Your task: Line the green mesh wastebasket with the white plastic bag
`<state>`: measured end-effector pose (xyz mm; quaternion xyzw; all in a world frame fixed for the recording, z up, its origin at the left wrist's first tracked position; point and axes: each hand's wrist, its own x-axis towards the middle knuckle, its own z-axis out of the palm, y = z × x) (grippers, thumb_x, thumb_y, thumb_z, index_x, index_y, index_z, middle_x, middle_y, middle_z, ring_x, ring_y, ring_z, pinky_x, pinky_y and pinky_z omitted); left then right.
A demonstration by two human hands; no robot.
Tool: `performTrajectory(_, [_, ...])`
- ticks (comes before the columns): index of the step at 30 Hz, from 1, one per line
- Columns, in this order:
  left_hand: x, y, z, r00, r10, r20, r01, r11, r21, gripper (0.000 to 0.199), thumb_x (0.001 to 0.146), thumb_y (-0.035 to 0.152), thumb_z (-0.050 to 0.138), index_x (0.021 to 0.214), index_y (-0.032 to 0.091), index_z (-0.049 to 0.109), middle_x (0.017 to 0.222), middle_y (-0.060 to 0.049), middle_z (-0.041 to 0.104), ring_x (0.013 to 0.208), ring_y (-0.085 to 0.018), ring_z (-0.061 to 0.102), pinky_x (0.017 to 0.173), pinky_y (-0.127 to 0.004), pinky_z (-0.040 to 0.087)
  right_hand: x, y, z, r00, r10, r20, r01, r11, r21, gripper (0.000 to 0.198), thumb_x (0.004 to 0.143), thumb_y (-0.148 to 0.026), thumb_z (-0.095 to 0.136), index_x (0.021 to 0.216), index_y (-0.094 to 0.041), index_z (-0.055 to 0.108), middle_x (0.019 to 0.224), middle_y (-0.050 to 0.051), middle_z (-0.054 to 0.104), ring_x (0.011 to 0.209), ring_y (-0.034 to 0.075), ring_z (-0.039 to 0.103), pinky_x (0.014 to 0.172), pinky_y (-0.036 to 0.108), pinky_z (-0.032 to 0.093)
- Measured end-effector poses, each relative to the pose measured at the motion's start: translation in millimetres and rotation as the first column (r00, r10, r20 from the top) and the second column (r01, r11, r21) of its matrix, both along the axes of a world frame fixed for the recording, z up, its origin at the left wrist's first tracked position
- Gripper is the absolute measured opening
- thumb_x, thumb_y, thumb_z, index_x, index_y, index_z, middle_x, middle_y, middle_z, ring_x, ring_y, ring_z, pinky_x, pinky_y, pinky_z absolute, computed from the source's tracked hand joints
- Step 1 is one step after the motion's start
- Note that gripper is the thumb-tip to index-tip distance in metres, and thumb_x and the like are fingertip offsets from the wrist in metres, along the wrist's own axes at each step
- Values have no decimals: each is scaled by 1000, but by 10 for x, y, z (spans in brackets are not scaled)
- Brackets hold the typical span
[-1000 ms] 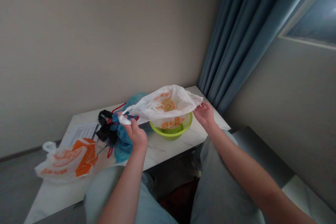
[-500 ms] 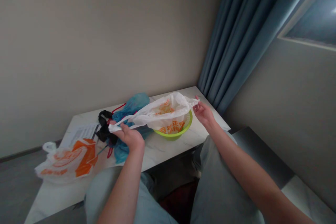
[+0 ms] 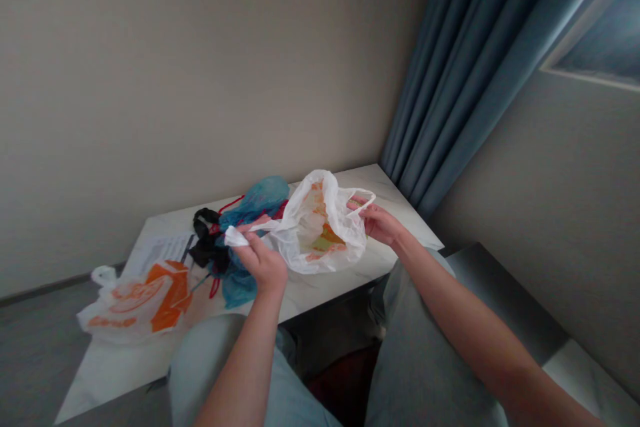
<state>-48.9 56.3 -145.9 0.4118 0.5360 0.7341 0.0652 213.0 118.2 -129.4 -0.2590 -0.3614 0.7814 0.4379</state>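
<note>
Orange, illegible lettering (image 3: 319,201) on held bag (image 3: 306,235)

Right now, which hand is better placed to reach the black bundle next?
Probably the left hand: it is nearer the black bundle, though holding the open white bag. The right hand is at that bag's opposite side.

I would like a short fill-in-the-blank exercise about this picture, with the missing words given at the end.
1. The left hand holds one handle of a white plastic bag printed in ____.
2. The long curtain is coloured ____.
3. On the table, a second white plastic bag lies to the ____ of the first.

Missing words: orange; blue; left.
</note>
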Motion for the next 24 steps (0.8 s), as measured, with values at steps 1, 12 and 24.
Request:
performTrajectory(1, [30,-11,-5,1000,-25,-13,24,1000,-6,24,100,37,36,110,20,50,102,-10,66,97,-21,66,99,-43,49,-27,-1,-12,1000,-16,16,16,1000,11,51,73,-17,74,122,-24,64,116,3,73,89,17,69,79,30,57])
performTrajectory(12, [206,-35,-166,936,-272,-221,270,962,-41,36,100,38,38,113,15,61,114,-14,65,111,-26,61,102,-46,46,-93,137,5,835,-548,-54,550,828,111,14,74,-28,67,87,-24,69,90,-1,70,91,18,64,82,30,52])
performTrajectory(24, [179,23,-244,962,-180,-205,152,978,-144,41,102,40,34,120,15,61,119,-15,65,115,-24,59,105,-43,43,350,286,108,803,-514,-301,529,848,-37,11,68,-22,52,58,-24,50,109,2,71,118,24,58,95,41,53])
